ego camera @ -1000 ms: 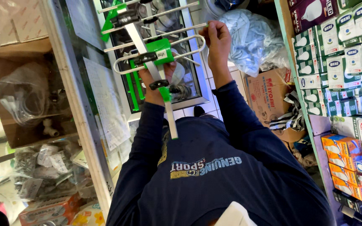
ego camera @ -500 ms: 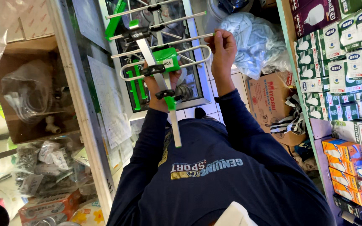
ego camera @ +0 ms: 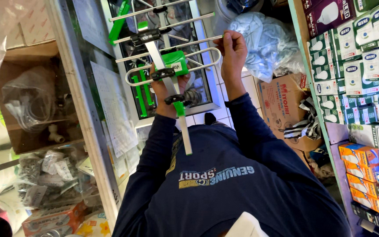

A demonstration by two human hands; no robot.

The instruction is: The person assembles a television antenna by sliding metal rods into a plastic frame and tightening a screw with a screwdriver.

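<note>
I hold a silver rod antenna point(ego camera: 172, 57) with green plastic fittings out in front of my chest. My left hand point(ego camera: 168, 90) is wrapped around its central boom, just below the green junction box point(ego camera: 175, 62). My right hand point(ego camera: 232, 52) pinches the right-hand ends of a cross rod and the looped element. The boom's lower end point(ego camera: 187, 138) points back at my dark blue sweatshirt point(ego camera: 224, 188). The far rods and a green clamp point(ego camera: 119, 22) reach over the glass below.
A glass display counter point(ego camera: 82, 109) with bagged small parts and a cardboard box point(ego camera: 31, 96) runs along the left. Shelves of boxed light bulbs point(ego camera: 360, 66) fill the right. A blue plastic bag point(ego camera: 268, 44) and an open carton point(ego camera: 281, 105) lie on the tiled floor ahead.
The antenna has tilted and shifted slightly to the right, and more of its far rods are in view. Both hands keep their grip and have moved slightly with it.
</note>
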